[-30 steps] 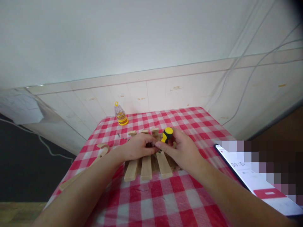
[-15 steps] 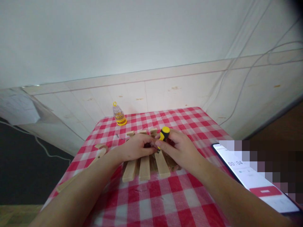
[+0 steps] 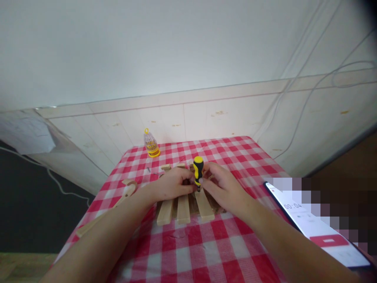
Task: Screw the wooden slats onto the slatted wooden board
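A stubby yellow-and-black screwdriver (image 3: 198, 169) stands nearly upright, its tip down at the right-hand wooden slat (image 3: 205, 207). My right hand (image 3: 225, 184) is closed, thumb and fingers pinching the lower part of its handle. From the left, my left hand (image 3: 173, 184) reaches across the slats, its fingertips pinched together beside the screwdriver's tip; what they hold is too small to make out. Beneath it lie a middle slat (image 3: 183, 210) and a left slat (image 3: 165, 212), side by side. Crosswise wood under the slats is mostly hidden.
A clear container with a yellow base (image 3: 152, 146) stands at the back left. Loose screws (image 3: 148, 169) lie in front of it. A curved wooden piece (image 3: 128, 192) rests beside my left forearm. At right is a phone (image 3: 312, 224) showing a timer. Red-and-white checked cloth (image 3: 176, 251) covers the table.
The screwdriver has gone from leaning right to nearly upright, its handle top moving left. My right fingers have shifted on the handle. My left hand stays in place on the slats.
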`<state>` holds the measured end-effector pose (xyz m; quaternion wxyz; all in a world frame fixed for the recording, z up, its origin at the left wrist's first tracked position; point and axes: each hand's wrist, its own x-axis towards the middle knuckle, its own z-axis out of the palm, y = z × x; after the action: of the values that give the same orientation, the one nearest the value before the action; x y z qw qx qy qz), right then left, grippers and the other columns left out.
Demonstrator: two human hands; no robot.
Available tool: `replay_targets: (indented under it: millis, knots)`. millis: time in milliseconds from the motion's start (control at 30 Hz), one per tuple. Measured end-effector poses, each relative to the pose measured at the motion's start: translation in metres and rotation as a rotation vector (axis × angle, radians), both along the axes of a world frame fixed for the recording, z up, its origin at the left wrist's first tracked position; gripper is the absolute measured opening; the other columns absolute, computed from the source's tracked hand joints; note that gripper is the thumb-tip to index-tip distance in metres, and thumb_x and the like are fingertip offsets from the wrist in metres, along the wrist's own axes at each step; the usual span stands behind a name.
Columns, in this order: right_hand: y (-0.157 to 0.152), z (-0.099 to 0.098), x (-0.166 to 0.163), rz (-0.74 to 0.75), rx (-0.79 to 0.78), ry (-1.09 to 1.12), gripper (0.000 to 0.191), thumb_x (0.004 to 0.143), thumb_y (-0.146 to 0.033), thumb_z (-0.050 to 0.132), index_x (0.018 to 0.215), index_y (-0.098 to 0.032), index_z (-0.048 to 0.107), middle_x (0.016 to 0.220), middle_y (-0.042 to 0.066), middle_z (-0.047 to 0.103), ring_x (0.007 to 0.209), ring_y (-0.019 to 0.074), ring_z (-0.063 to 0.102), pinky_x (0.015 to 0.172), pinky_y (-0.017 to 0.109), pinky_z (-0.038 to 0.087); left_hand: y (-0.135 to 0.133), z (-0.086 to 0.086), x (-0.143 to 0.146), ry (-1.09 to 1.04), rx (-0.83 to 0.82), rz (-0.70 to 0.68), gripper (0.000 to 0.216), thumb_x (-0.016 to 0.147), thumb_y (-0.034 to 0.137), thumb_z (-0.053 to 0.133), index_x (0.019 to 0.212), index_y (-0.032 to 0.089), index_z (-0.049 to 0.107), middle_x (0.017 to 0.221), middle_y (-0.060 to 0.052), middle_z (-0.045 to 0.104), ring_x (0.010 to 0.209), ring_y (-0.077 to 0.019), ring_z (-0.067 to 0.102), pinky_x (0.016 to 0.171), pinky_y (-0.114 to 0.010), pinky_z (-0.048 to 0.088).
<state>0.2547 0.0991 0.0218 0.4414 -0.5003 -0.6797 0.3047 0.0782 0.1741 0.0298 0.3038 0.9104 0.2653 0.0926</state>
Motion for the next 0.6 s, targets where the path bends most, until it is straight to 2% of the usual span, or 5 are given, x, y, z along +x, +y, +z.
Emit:
replay_targets:
  millis: [233, 367, 500, 600]
  knots:
    - [0.0023, -0.0043, -0.0027, -0.005, -0.080, 0.056, 0.019, 0.080, -0.031, 0.056, 0.096, -0.020, 0.053, 0.085, 0.003, 0.062, 0.069, 0.0127, 0.056, 0.059, 0.026, 0.043, -0.0008, 0.0032, 0.0015, -0.008, 0.025, 0.000, 0.011, 0.078, 0.019, 0.055, 0.080, 0.012, 0.064, 0.080, -0.003, 0.063, 0.072, -0.0132, 0.056, 0.064, -0.021, 0.043]
    - [0.0025, -0.0023, -0.0029, -0.005, -0.070, 0.073, 0.025, 0.080, -0.029, 0.058, 0.103, -0.021, 0.053, 0.093, 0.003, 0.062, 0.077, 0.0132, 0.058, 0.065, 0.026, 0.045, -0.0011, 0.0035, 0.0018, 0.000, 0.029, -0.003, 0.014, 0.079, 0.021, 0.054, 0.081, 0.012, 0.063, 0.076, -0.002, 0.062, 0.068, -0.0124, 0.055, 0.061, -0.021, 0.042]
    - [0.0016, -0.0017, -0.0035, 0.004, -0.088, 0.039, 0.019, 0.079, -0.031, 0.059, 0.093, -0.019, 0.056, 0.089, 0.004, 0.062, 0.075, 0.0131, 0.058, 0.062, 0.026, 0.044, 0.0001, 0.0014, 0.0010, 0.001, 0.050, -0.015, 0.013, 0.079, 0.020, 0.054, 0.083, 0.013, 0.064, 0.079, -0.002, 0.063, 0.072, -0.0129, 0.056, 0.066, -0.022, 0.043]
    - [0.0004, 0.0008, -0.0038, -0.045, -0.083, -0.004, 0.021, 0.076, -0.034, 0.062, 0.088, -0.018, 0.055, 0.081, 0.003, 0.060, 0.067, 0.0119, 0.054, 0.055, 0.024, 0.041, 0.0010, 0.0003, 0.0002, 0.003, 0.055, -0.008, 0.013, 0.078, 0.021, 0.055, 0.082, 0.014, 0.065, 0.078, -0.002, 0.063, 0.071, -0.0132, 0.056, 0.066, -0.022, 0.043]
